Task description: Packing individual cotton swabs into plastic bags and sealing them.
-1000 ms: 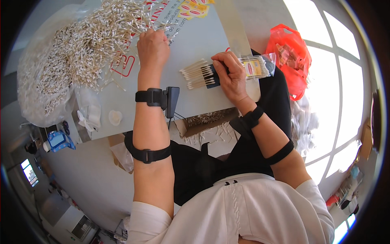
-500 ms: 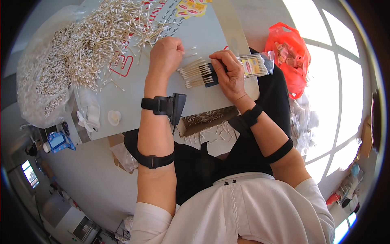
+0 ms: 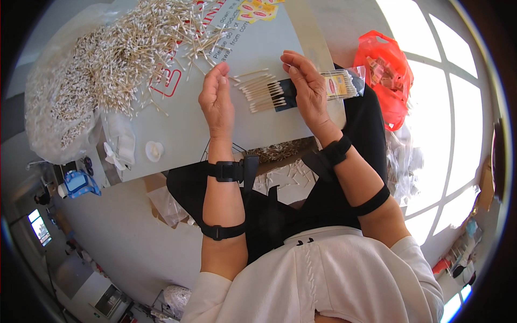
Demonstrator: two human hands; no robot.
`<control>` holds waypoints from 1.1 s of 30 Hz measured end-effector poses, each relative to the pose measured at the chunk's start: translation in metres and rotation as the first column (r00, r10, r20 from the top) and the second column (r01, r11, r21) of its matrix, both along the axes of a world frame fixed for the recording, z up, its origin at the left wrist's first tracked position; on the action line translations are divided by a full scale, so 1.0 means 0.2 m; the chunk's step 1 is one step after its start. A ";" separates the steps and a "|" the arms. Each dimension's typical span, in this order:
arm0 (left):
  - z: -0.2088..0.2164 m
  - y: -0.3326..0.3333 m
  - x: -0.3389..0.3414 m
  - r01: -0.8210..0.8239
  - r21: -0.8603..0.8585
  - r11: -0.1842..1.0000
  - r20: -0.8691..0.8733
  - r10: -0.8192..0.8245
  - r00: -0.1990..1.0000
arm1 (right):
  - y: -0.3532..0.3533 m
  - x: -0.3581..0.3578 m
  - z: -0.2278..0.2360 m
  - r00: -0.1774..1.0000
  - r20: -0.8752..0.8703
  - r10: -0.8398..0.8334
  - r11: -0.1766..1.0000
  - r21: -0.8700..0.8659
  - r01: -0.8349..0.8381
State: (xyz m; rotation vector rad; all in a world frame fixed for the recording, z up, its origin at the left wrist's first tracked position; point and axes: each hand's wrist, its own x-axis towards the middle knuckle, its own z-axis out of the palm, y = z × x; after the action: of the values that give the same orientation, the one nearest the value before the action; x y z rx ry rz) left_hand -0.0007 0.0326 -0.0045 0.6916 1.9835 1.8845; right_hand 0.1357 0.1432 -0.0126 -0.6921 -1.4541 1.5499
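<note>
While the grey board (image 3: 269, 129) across the person's lap serves as the work surface, a great heap of cotton swabs (image 3: 107, 59) spreads over its far left part, spilling out of a clear plastic sheet. To the right, beyond the board's edge, an orange plastic bag (image 3: 385, 75) hangs with small packets inside. Between the two hands lies the thing being worked: a small bundle of swabs (image 3: 264, 90), fanned out, with its right ends going into a clear narrow packet (image 3: 339, 85) that has a dark backing and a coloured label.

The right hand (image 3: 309, 89) lies over the packet with palm down and fingers half curled; it appears to pin or pinch the packet's mouth, though the grip itself is hidden beneath the hand. The left hand (image 3: 216, 99) stands on edge just beside the swabs' free tips, fingers loosely bent, holding nothing that I can see.

Judging by this, the step in hand is filling the packet with a counted bundle. The next move likely calls for squaring the splayed tips together and pushing them evenly into the sleeve while the other hand keeps the mouth open.
</note>
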 end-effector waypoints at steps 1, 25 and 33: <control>0.00 0.00 0.01 -0.007 0.045 0.999 0.035 0.005 0.999 | 0.00 -0.01 0.00 1.000 0.001 0.000 1.000 0.001 0.000; 0.04 0.15 -0.08 -0.040 -0.598 0.801 -0.610 -0.422 0.671 | 0.10 -0.10 0.01 0.863 0.502 -0.061 0.785 0.558 -0.269; -0.03 0.05 0.04 0.095 -0.064 0.993 -0.205 -0.106 0.973 | 0.02 -0.07 0.01 0.989 0.138 0.050 0.977 0.201 -0.077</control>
State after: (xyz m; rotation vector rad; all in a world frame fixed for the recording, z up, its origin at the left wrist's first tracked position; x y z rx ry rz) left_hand 0.0079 0.0431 -0.0108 0.9898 2.0715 1.7559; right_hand 0.1207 0.1477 -0.0108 -0.6397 -1.7230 1.3977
